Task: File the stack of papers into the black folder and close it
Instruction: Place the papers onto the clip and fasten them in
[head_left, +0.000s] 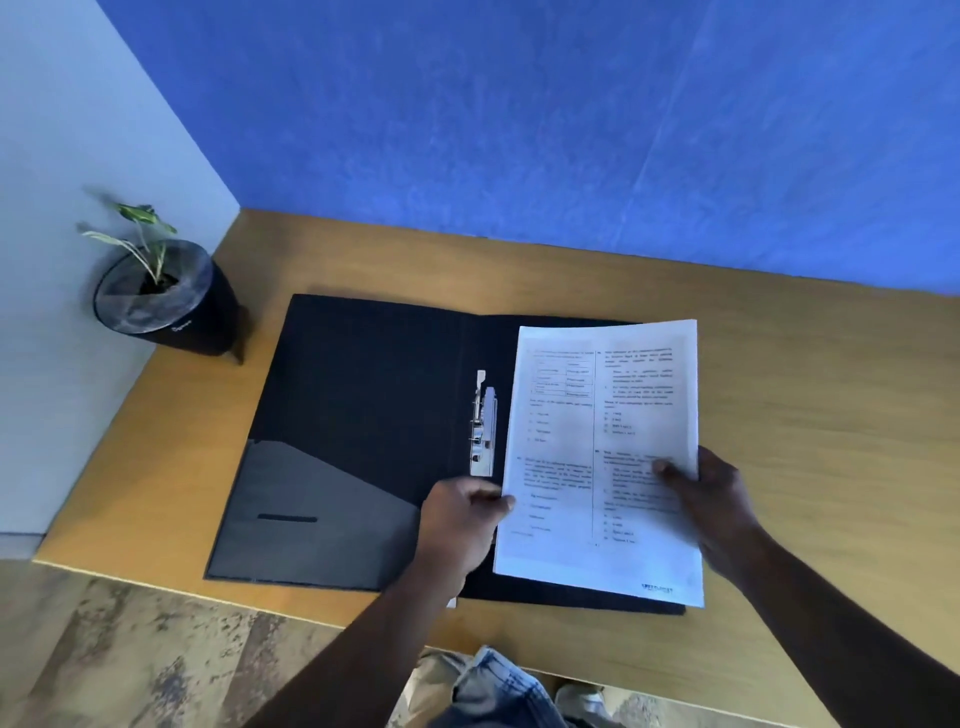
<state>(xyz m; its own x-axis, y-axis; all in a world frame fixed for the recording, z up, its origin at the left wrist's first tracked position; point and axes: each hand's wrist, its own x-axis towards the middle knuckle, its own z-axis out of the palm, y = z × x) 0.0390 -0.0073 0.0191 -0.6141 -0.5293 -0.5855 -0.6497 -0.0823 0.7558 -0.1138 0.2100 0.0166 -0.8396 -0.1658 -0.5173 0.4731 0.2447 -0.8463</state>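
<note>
The black folder (363, 395) lies open and flat on the wooden desk, with a grey pocket on its left half and a metal clip (484, 423) along the spine. A stack of printed white papers (597, 457) is over the folder's right half, just right of the clip. My left hand (460, 525) pinches the stack's left edge near the bottom. My right hand (711, 499) grips the right edge, thumb on top of the page. Whether the stack rests on the folder or hovers above it, I cannot tell.
A small green plant in a black pot (166, 306) stands at the desk's (831, 415) far left corner. Blue wall runs behind the desk, a pale wall on the left. Patterned floor and my legs show below the front edge.
</note>
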